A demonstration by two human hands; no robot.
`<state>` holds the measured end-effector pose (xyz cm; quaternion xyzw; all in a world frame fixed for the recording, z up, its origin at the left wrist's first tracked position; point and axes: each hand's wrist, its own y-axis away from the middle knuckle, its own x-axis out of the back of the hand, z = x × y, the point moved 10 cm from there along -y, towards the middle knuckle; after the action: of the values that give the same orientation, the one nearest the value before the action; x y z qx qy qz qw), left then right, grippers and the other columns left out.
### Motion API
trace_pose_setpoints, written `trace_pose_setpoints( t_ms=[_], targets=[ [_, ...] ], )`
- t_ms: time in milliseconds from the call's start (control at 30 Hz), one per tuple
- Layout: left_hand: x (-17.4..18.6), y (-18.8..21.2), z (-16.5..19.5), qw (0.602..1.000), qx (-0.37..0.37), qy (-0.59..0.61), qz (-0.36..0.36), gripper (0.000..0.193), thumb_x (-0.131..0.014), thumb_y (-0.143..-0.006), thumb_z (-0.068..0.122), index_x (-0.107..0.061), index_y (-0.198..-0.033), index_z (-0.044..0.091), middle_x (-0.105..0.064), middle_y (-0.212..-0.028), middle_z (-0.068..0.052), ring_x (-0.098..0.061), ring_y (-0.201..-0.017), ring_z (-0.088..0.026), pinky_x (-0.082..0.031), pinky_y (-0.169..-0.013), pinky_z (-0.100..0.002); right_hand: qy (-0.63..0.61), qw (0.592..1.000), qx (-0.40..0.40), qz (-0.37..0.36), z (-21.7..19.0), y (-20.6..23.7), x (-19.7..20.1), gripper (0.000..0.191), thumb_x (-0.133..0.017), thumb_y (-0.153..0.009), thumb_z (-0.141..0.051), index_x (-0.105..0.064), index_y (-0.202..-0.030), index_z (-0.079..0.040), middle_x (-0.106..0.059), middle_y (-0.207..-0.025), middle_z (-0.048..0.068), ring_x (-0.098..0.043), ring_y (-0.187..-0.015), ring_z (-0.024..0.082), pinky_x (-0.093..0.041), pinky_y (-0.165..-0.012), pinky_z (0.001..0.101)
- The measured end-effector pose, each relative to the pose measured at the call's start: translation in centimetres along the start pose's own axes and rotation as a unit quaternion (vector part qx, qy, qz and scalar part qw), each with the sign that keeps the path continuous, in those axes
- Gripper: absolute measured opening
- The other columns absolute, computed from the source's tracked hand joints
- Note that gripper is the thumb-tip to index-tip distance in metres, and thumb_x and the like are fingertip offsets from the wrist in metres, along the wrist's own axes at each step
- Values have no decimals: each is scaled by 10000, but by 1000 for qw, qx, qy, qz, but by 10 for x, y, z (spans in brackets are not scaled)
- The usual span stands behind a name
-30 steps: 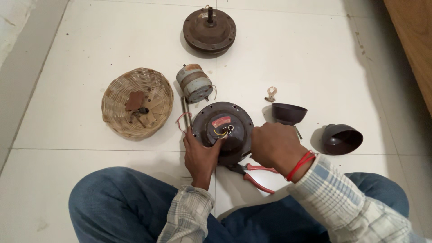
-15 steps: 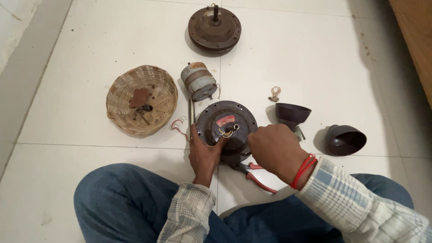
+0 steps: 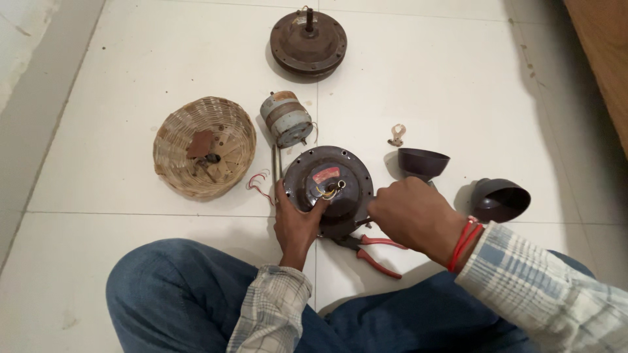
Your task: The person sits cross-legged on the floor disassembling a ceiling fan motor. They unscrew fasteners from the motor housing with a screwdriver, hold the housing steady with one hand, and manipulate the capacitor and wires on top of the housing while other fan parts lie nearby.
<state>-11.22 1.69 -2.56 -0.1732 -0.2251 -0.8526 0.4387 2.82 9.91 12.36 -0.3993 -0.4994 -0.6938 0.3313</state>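
On the white tiled floor, between the person's bent, denim-clad knees, lies a round dark metal motor cover, its rim ringed with small holes and a bundle of thin wires poking from its centre. The left hand is closed on the cover's near edge, thumb pressed up onto the face; the right hand is curled shut at the cover's right rim, though what its fingers pinch is hidden. The fan looks already well taken apart: a second heavy, rust-brown housing with a stub shaft sits well apart at the top, a squat cylindrical part banded grey and rusty lies just above the cover, and two glossy dark cup-shaped canopies rest to the right, mouths tilted. A small pale metal clip lies near them. The woven cane basket on the left holds a few loose bits. Red-handled pliers lie unused beneath the right wrist. By the look of it, the cover itself remains to be dealt with.
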Motion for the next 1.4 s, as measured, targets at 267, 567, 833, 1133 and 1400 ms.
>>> trace_pose_setpoints(
  t_ms=[267, 567, 833, 1133, 1400],
  targets=[
    [0, -5, 1, 1000, -9, -26, 1, 1138, -880, -671, 523, -288, -1569, 151, -533, -1455, -210, -579, -1276, -402, -464, -1046, -483, 37, 999, 15, -14, -6, -10, 1, 128, -676, -847, -139, -774, -766, -124, -743, -812, 106, -739, -790, 312, -584, -663, 430],
    [1, 4, -1, 999, 48, -10, -14, 1174, -905, -613, 531, -298, -1530, 120, -518, -1466, -187, -586, -1261, -389, -463, -1043, -479, -73, 990, -120, -13, 22, 3, -9, 219, -681, -883, -265, -762, -809, -76, -733, -806, 135, -732, -787, 330, -587, -662, 454],
    [-2, 3, -5, 999, 22, 22, -8, 1132, -900, -620, 486, -324, -1514, 100, -552, -1443, -189, -597, -1262, -385, -470, -1041, -473, -101, 987, -106, -65, 22, 27, -24, 249, -615, -951, -285, -739, -861, -89, -728, -788, 147, -737, -742, 342, -596, -675, 454],
    [-7, 4, -14, 999, 19, 21, -16, 1107, -902, -634, 468, -315, -1500, 106, -526, -1458, -181, -589, -1269, -374, -464, -1037, -468, -89, 988, -51, -114, 16, 38, -43, 207, -566, -951, -158, -660, -1103, -53, -724, -817, 160, -738, -779, 340, -600, -680, 458],
    [-5, 0, -5, 999, -10, 29, -27, 1084, -899, -644, 481, -332, -1495, 121, -562, -1436, -169, -583, -1294, -357, -453, -1058, -458, 20, 987, 120, -102, -7, 42, -54, 269, -567, -942, -102, -587, -1142, 77, -703, -753, 152, -731, -742, 333, -581, -650, 442]
  ],
)
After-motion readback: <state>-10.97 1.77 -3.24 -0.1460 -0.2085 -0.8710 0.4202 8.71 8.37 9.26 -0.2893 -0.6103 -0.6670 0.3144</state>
